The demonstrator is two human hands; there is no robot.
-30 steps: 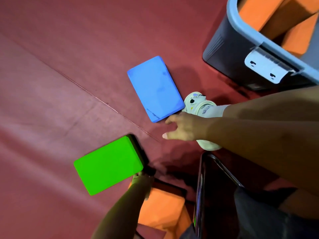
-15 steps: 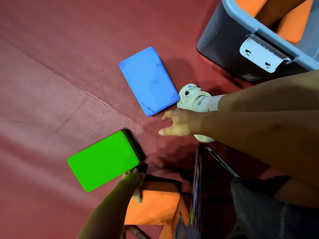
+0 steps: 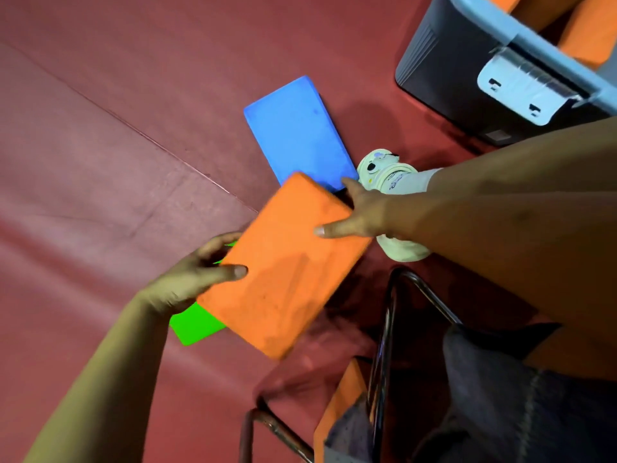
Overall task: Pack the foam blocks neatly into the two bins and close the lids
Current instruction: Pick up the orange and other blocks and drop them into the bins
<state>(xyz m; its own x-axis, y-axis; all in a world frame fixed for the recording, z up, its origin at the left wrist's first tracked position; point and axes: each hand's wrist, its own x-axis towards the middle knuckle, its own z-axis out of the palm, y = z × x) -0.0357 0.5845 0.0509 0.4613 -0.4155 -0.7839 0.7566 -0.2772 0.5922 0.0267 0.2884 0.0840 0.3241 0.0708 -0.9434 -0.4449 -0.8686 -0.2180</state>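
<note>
Orange block [image 3: 283,265] held above the red floor [image 3: 117,162] between both hands, left hand [image 3: 187,279] gripping its near-left edge with thumb on top, right hand [image 3: 360,212] gripping its far-right edge, fingers curled round it, partly covering blue block [image 3: 293,135] and green block [image 3: 195,324]; bin [image 3: 467,78] at upper right.

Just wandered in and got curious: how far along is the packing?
Done: some orange blocks already sit in the open bin. In hand: both the left hand and right hand hold one orange block. Left: the blue block and green block lie on the floor; no lid is visible, and only one bin shows.
</note>
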